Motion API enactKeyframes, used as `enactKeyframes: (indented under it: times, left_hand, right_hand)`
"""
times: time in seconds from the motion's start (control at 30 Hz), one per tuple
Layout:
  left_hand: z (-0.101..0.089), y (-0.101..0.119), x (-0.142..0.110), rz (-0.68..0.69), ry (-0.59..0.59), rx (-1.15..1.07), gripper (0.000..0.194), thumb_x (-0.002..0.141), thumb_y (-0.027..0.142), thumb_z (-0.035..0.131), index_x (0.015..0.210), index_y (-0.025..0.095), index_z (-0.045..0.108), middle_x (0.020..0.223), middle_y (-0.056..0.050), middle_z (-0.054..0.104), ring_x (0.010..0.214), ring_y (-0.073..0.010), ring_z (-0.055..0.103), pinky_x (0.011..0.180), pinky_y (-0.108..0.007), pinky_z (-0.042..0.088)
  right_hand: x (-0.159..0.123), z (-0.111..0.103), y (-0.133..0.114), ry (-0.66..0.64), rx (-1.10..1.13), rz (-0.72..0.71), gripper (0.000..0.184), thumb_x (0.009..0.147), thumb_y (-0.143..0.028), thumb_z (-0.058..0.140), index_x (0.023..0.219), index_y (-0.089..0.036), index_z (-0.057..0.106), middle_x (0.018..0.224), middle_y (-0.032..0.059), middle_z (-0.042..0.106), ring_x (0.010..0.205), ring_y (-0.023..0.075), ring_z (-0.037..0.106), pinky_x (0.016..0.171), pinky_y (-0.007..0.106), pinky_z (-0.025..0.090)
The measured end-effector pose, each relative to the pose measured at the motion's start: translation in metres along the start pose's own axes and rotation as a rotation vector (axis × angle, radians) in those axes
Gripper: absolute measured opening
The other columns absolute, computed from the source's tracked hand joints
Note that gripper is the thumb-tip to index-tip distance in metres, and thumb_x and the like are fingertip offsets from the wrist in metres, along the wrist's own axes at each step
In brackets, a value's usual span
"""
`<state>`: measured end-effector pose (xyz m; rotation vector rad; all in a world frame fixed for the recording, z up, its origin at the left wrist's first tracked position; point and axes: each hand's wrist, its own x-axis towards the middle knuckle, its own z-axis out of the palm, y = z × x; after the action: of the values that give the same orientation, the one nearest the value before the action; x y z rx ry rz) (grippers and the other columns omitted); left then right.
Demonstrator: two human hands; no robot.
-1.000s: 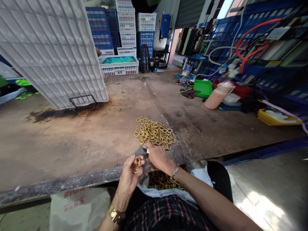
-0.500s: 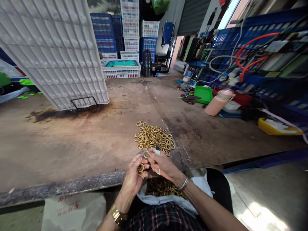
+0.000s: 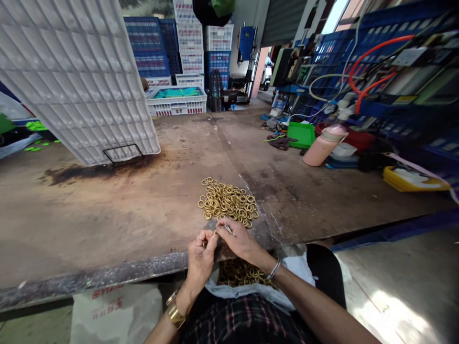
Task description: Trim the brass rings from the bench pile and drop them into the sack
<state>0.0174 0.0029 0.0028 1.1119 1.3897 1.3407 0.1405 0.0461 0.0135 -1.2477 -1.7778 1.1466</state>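
Note:
Over the table's near edge my left hand is closed, with gold-coloured metal rings mostly hidden in its curled fingers. One ring, seen nearly edge-on, sticks up between its thumb and forefinger. Against that ring lie the fingertips of my right hand, closed round a slim pale tool; its kind I cannot make out. Just beyond both hands a loose pile of similar rings rests on the table. Below my wrists, a white bag on my lap holds many more rings.
The brown table carries a tall stack of white ribbed trays at left. To the right stand a pink bottle, a green tray and a yellow tray. Crates are stacked behind. A paper bag sits below the edge.
My right hand has turned over and its fingers have closed in on my left fingertips. The ring that showed face-on between the hands is now nearly edge-on. The view has shifted slightly.

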Motion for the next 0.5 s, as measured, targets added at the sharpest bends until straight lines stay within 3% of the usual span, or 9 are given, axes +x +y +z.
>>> enactKeyframes:
  times: [0.1, 0.3, 0.5]
  left_hand:
    - [0.0011, 0.0001, -0.0015, -0.044, -0.045, -0.043, 0.027, 0.071, 0.040, 0.060, 0.060, 0.016, 0.052, 0.054, 0.005, 0.044, 0.050, -0.0074, 0.036, 0.049, -0.020, 0.032]
    - [0.0020, 0.0056, -0.0066, -0.388, -0.239, -0.459, 0.030, 0.073, 0.045, 0.057, 0.076, 0.017, 0.050, 0.055, 0.007, 0.042, 0.038, -0.0026, 0.025, 0.035, -0.016, 0.016]
    - [0.0025, 0.0061, -0.0084, -0.377, -0.244, -0.495, 0.027, 0.072, 0.041, 0.060, 0.072, 0.015, 0.050, 0.053, 0.007, 0.042, 0.037, -0.0019, 0.025, 0.034, -0.014, 0.016]
  right_hand:
    - [-0.0001, 0.0014, -0.0022, 0.008, 0.010, 0.031, 0.018, 0.077, -0.026, 0.044, 0.062, -0.017, 0.049, 0.059, -0.0049, 0.045, 0.058, 0.0091, 0.041, 0.057, 0.021, 0.032]
    - [-0.0010, 0.0057, 0.0024, -0.013, 0.206, 0.137, 0.020, 0.077, -0.027, 0.042, 0.059, -0.019, 0.043, 0.052, -0.0057, 0.043, 0.051, 0.0087, 0.039, 0.053, 0.021, 0.032]
    - [-0.0038, 0.0049, 0.0018, -0.034, 0.208, 0.101, 0.020, 0.079, -0.027, 0.041, 0.063, -0.018, 0.049, 0.058, -0.0036, 0.049, 0.057, 0.0093, 0.045, 0.057, 0.020, 0.035]
